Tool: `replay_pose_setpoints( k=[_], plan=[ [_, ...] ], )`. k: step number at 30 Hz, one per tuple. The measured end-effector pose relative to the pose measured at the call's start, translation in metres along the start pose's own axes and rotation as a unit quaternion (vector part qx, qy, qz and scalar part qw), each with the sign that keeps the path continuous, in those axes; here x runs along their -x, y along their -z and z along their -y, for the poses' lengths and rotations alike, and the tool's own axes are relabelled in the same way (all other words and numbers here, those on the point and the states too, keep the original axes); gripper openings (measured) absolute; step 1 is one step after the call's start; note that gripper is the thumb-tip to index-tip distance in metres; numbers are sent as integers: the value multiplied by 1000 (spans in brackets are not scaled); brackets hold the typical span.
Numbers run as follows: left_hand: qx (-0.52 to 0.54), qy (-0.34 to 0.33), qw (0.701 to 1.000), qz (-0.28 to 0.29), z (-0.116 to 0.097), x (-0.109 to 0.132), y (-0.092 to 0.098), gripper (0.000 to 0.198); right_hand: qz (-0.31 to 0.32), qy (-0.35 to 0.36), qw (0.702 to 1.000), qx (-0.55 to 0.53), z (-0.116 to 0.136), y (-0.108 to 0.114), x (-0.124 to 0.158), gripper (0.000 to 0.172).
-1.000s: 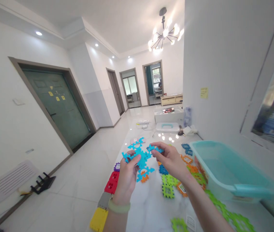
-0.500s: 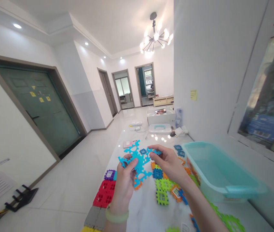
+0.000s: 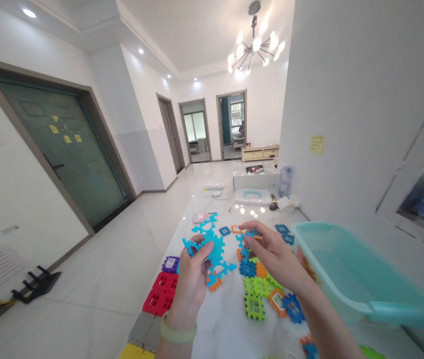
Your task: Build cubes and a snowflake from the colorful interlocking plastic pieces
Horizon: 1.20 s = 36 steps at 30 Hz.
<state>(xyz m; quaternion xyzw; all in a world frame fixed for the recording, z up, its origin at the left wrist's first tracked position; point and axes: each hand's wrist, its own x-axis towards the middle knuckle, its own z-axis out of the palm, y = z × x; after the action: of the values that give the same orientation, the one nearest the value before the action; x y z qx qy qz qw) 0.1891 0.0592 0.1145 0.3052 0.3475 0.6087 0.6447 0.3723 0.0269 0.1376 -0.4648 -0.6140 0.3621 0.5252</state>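
Blue plastic lattice (image 3: 215, 247) held in both hands above the bench (image 3: 226, 331)

Assembly state: several interlocking blue sections form one star-like lattice with notched edges and open round cut-outs. It is the only joined blue structure in hand. Other joined groups may exist on the bench, but the overlapping tiles do not show this clearly.

Loose stock: a purple tile (image 3: 170, 264), red tiles (image 3: 158, 295), lime-green tiles (image 3: 254, 307), an orange tile (image 3: 277, 301) and blue tiles (image 3: 293, 307) lie on the bench around and beneath the work. Grey and yellow tiles (image 3: 143, 329) lie in a row toward the near edge of the view.

Hand position: the left hand (image 3: 191, 284) is raised with the wrist below the lattice, its thumb and fingers closed on the lattice's left side. A pale green bangle (image 3: 178, 331) sits on that wrist. The right hand (image 3: 275, 257) reaches in from the right, its thumb and fingers pinched on a small blue piece (image 3: 244, 243). Whether this piece is locked to the lattice cannot be determined. A teal plastic tub (image 3: 350, 269) stands just right of the right forearm.
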Motion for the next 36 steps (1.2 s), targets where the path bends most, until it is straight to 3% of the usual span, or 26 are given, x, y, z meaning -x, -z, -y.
replay_pose_setpoints(
  k=[3, 9, 20, 36],
  plan=[
    [2, 9, 1000, 1, 1, -1, 0, 50, 58, -33, 997, -23, -1, -2, 2, 35],
    [1, 40, 998, 38, 7, -2, -4, 49, 78, 28, 997, 14, -4, -4, -1, 31],
    [9, 44, 999, 16, 10, -3, -7, 50, 42, 33, 998, 37, -7, -4, -5, 35],
    [-19, 23, 998, 47, 12, 1, -7, 43, 18, 39, 997, 60, -7, -11, -5, 23]
  ],
)
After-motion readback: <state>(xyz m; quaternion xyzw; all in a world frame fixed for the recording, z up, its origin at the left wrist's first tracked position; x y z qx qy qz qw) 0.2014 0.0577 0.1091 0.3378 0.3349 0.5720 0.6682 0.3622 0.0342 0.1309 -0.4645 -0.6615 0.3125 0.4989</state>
